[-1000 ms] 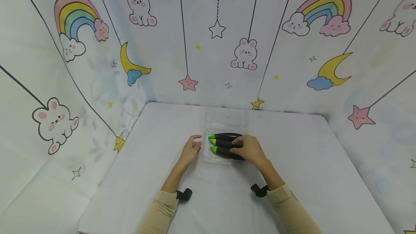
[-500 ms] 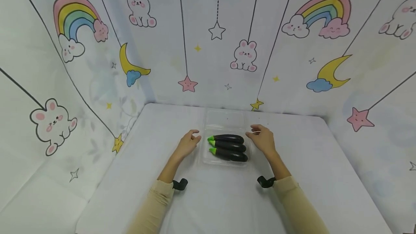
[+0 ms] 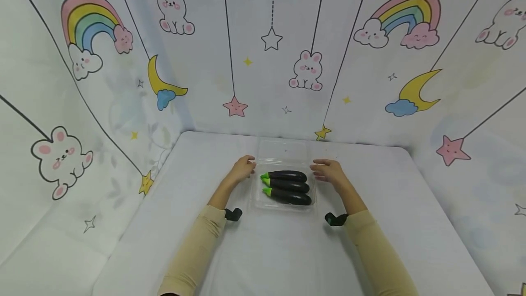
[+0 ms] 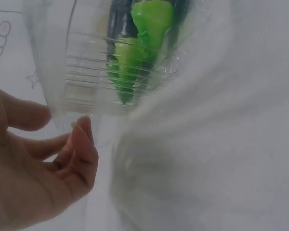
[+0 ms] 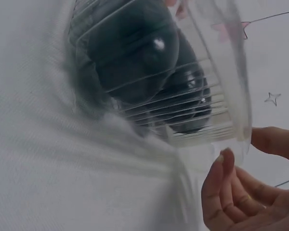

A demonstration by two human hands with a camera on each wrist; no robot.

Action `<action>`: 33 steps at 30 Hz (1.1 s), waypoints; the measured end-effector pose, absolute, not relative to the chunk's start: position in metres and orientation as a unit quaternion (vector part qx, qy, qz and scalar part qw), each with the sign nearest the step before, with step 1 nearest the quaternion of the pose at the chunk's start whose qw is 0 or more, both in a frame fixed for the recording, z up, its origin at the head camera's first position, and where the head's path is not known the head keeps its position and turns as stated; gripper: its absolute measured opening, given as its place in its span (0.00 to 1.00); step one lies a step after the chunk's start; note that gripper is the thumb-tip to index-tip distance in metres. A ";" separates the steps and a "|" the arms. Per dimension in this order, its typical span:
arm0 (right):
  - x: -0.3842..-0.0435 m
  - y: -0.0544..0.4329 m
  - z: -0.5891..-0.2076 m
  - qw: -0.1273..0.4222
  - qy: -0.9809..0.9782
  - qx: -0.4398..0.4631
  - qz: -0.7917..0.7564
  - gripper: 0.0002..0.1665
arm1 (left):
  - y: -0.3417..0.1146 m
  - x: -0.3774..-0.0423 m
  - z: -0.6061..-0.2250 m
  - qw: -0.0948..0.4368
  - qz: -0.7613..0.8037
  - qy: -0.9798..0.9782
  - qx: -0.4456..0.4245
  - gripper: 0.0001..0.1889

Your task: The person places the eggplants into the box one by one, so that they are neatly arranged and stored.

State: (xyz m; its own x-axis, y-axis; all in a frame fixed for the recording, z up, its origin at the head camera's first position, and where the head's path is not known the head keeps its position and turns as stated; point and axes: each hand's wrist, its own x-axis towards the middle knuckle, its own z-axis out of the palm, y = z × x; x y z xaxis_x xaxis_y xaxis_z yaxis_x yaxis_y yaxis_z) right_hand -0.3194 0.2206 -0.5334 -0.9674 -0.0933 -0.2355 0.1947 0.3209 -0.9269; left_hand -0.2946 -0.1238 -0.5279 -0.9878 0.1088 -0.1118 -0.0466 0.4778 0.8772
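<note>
Three dark eggplants with bright green stem ends lie side by side in a clear plastic clamshell box. Its lid is folded back towards the wall. At the box's left side is my left hand, fingers loosely bent; in the left wrist view its thumb lies close to the plastic edge. On the opposite side my right hand has its thumb at the rim and its fingers below, bent. Whether either hand touches the plastic I cannot tell for sure.
The box stands on a white-covered table, towards its back edge. Behind and at both sides hangs a white cloth printed with rabbits, rainbows, moons and stars. A black wrist mount sits on each forearm.
My right hand has let go of the nearest eggplants and moved out to the box's right side. My left hand has shifted slightly further back along the left side.
</note>
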 end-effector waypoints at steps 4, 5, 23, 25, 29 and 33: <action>-0.321 0.221 -0.537 0.139 0.777 0.036 -0.613 0.34 | -0.120 -0.301 -0.532 0.083 0.549 0.832 0.005 0.25; -0.321 0.221 -0.537 0.140 0.772 0.035 -0.619 0.34 | -0.120 -0.302 -0.533 0.085 0.560 0.824 0.002 0.25; -0.318 0.225 -0.545 0.122 0.716 0.042 -0.686 0.35 | -0.129 -0.304 -0.546 0.123 0.677 0.725 -0.028 0.26; -0.318 0.225 -0.545 0.121 0.713 0.042 -0.689 0.35 | -0.129 -0.303 -0.546 0.123 0.679 0.723 -0.028 0.26; -0.317 0.225 -0.546 0.120 0.708 0.039 -0.695 0.35 | -0.128 -0.302 -0.545 0.120 0.682 0.721 -0.028 0.26; -0.317 0.226 -0.547 0.121 0.699 0.035 -0.704 0.33 | -0.128 -0.304 -0.546 0.116 0.689 0.715 -0.026 0.25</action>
State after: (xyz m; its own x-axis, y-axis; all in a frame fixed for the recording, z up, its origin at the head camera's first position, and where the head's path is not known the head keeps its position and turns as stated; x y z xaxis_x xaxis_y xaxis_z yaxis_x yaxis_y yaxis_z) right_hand -0.3170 0.2255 -0.5469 -0.9683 -0.1208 -0.2188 0.2197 0.0065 -0.9756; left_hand -0.3035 -0.1278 -0.5459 -0.9717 0.1220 -0.2021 -0.1973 0.0504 0.9790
